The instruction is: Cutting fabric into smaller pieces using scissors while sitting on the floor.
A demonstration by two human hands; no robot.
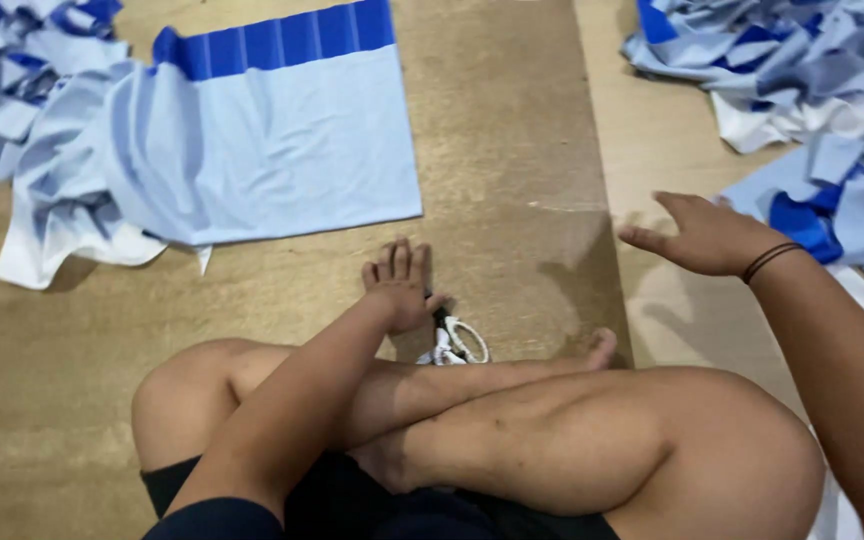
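Head view looks down on my left hand [399, 283], fingers spread and palm down on the wooden floor [512, 150], resting on or right at the handle end of a pair of white-handled scissors [457, 340] that lies just in front of my crossed legs [512, 430]; I cannot tell whether I am gripping them or only touching them. My right hand [704, 235] hovers open and holding nothing, fingers extended, above the floor beside the heap of blue and white fabric pieces [832, 150] along the right edge. Ahead of my left hand, a light blue fabric panel with a dark blue band [282, 140] lies flat, its near corner close to my fingertips, and another heap of cut pieces [12, 110] sits at the far left corner. As I judge it, the scissors are close to my bare shin and foot, so a careless grab could nick skin, and loose scraps could slide underfoot.
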